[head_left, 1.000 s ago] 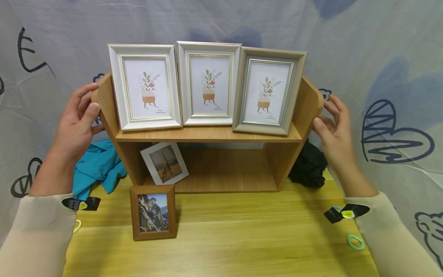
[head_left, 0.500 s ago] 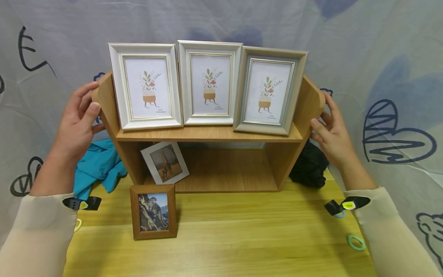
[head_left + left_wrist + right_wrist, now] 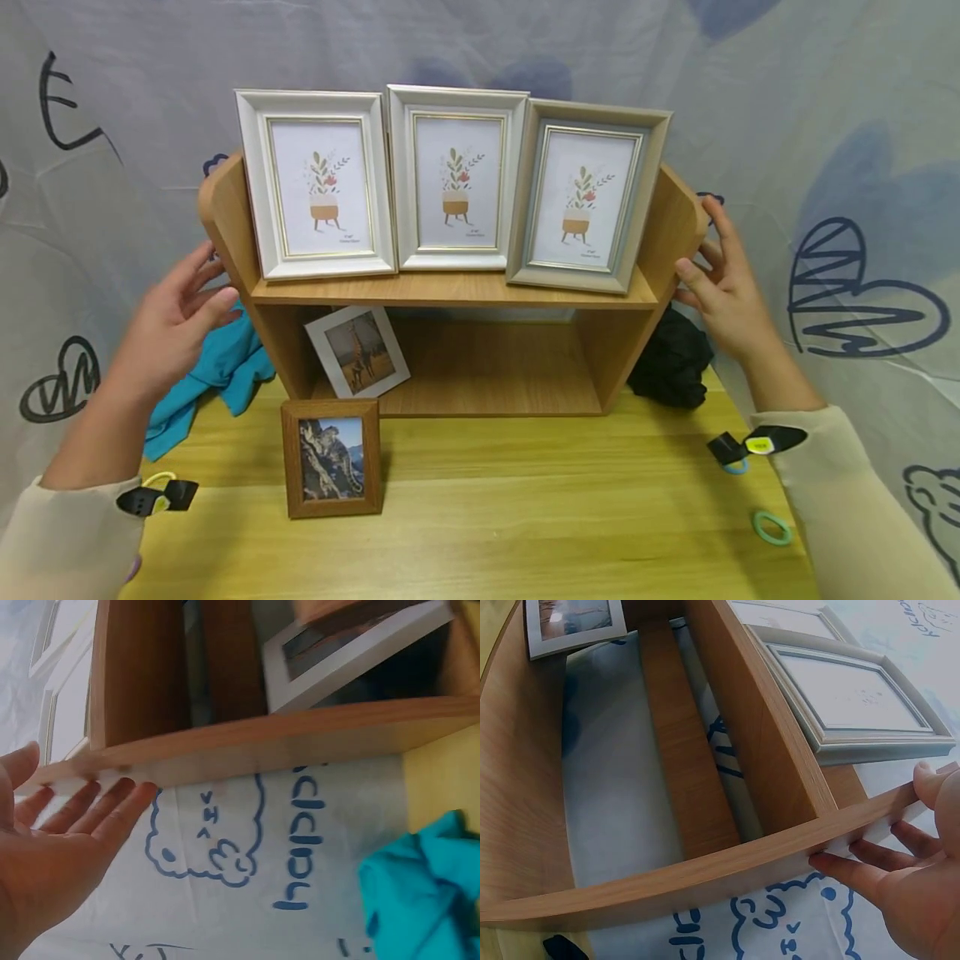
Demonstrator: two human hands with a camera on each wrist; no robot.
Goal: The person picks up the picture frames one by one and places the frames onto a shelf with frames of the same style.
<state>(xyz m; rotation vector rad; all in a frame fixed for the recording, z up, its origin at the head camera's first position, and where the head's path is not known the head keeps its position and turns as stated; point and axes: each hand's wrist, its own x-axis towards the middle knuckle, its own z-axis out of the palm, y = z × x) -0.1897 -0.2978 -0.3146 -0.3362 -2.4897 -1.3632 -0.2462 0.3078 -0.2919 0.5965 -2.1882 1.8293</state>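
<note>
A two-tier wooden shelf [image 3: 450, 290] stands on the table. My right hand [image 3: 723, 287] holds its right side panel, the thumb on the front edge and the fingers along the outer face. My left hand [image 3: 168, 321] is beside the left panel, fingers loosely spread and fingertips right at its outer face in the left wrist view. On the upper tier lean a white picture frame [image 3: 251, 187], a second white frame [image 3: 401, 187] and a beige-grey frame [image 3: 517, 200]. A small white frame with a giraffe picture [image 3: 358, 350] sits tilted in the lower tier.
A brown wooden frame with a snow leopard picture [image 3: 332, 458] stands before the shelf. Teal cloth [image 3: 225, 362] lies left of the shelf, black cloth [image 3: 671, 358] right. A green ring [image 3: 771, 527] lies at the table's right edge. A patterned curtain [image 3: 862, 100] hangs behind.
My left hand has let go of the shelf's upper left edge and dropped down and slightly outward. My right hand's fingers have closed in on the right panel. The frames stay in place.
</note>
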